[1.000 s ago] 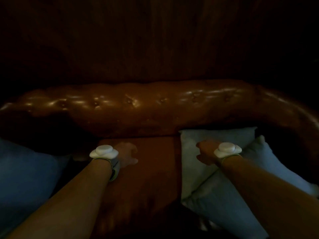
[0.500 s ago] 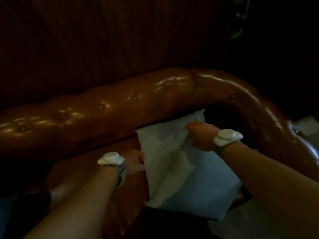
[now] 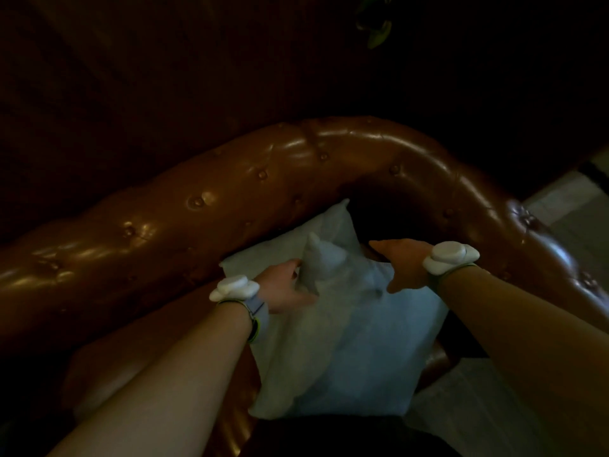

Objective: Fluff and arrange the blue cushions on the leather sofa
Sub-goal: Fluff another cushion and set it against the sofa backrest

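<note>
Two pale blue cushions sit in the right corner of the brown tufted leather sofa (image 3: 204, 206). The back cushion (image 3: 336, 222) leans against the backrest, with only its upper part showing. In front of it the front cushion (image 3: 369, 341) stands on the seat, its upper left corner poking up. My left hand (image 3: 286, 291) grips that cushion just below this corner. My right hand (image 3: 400, 268) holds its upper right edge, thumb pointing left and fingers curled down over the fabric. Both wrists carry white bands.
The sofa's rolled arm (image 3: 494, 199) curves around the cushions on the right. A dark wood wall (image 3: 164, 77) rises behind the backrest. Green plant leaves (image 3: 375, 31) hang at the top right. Pale floor (image 3: 573, 206) shows beyond the arm.
The view has swung toward the sofa's right corner. My left hand left the seat and took the front cushion's upper left corner. The front cushion now covers most of the back one.
</note>
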